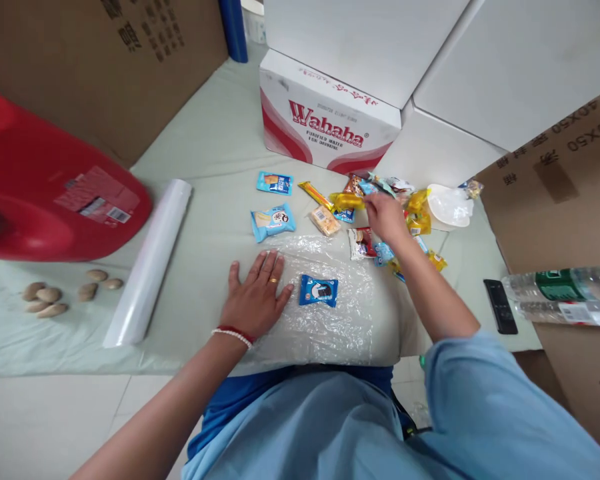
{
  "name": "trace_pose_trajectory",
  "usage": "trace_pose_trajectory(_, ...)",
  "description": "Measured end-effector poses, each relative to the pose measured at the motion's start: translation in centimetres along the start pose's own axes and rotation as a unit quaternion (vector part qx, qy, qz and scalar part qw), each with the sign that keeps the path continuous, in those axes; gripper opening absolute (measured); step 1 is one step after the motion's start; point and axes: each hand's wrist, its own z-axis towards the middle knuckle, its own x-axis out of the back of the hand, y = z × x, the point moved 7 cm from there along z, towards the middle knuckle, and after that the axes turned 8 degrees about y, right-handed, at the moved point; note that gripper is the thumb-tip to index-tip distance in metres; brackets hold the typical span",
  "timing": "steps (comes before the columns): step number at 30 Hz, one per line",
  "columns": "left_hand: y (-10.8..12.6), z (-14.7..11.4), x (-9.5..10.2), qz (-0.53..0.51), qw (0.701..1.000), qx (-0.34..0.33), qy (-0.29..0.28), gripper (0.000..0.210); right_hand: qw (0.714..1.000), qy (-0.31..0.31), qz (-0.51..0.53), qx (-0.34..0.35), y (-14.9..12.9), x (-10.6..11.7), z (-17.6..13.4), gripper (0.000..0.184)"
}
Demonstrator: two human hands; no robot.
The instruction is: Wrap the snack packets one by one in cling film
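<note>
My left hand [256, 298] lies flat with spread fingers at the left edge of a clear plastic sheet [350, 327]. On that sheet rests a dark blue snack packet [319, 291]. My right hand [386, 217] reaches into the snack pile and pinches a yellow-wrapped snack [347, 201] at its right end. Around it lie a long yellow-and-red snack packet [315, 195], a clear-wrapped biscuit [325, 220] and a red-and-white packet [361, 243]. Two light blue packets, the upper one [275, 183] and the lower one [273, 222], sit apart to the left.
A white-and-red water carton [330, 120] stands behind the snacks. At left are a big red jug [55, 193], a roll of plastic film [150, 267] and several stones [47, 295]. To the right are a white bowl [450, 205], a black remote [501, 307] and plastic bottles [563, 285].
</note>
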Motion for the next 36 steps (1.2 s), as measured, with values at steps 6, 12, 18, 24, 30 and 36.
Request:
trace_pose_trajectory(6, -0.1, 0.0, -0.2, 0.007, 1.0, 0.003, -0.001, 0.065, 0.961, -0.136, -0.151, 0.187, 3.2, -5.4, 12.3, 0.044)
trace_pose_trajectory(12, -0.1, -0.1, -0.2, 0.007, 1.0, 0.001, -0.004, 0.065, 0.936, -0.2, -0.217, 0.191, 4.2, -8.2, 14.5, 0.048)
trace_pose_trajectory(18, 0.0, 0.0, 0.1, -0.006, 1.0, 0.006, -0.001, 0.065, 0.978, 0.006, -0.161, 0.131, 4.6, -1.4, 12.4, 0.056)
trace_pose_trajectory(24, 0.0, 0.0, 0.1, -0.011, 1.0, 0.007, -0.005, 0.065, 0.993, 0.045, 0.006, 0.112, -0.2, 4.9, 1.8, 0.054)
trace_pose_trajectory(30, 0.0, -0.2, 0.1, 0.002, 1.0, 0.006, -0.001, 0.064, 0.953, -0.151, 0.193, 0.18, -8.7, 1.3, -9.6, 0.066)
trace_pose_trajectory(36, 0.1, -0.2, 0.1, 0.004, 1.0, 0.005, 0.002, 0.063, 0.971, -0.169, 0.101, 0.135, -11.0, -2.5, -11.7, 0.056)
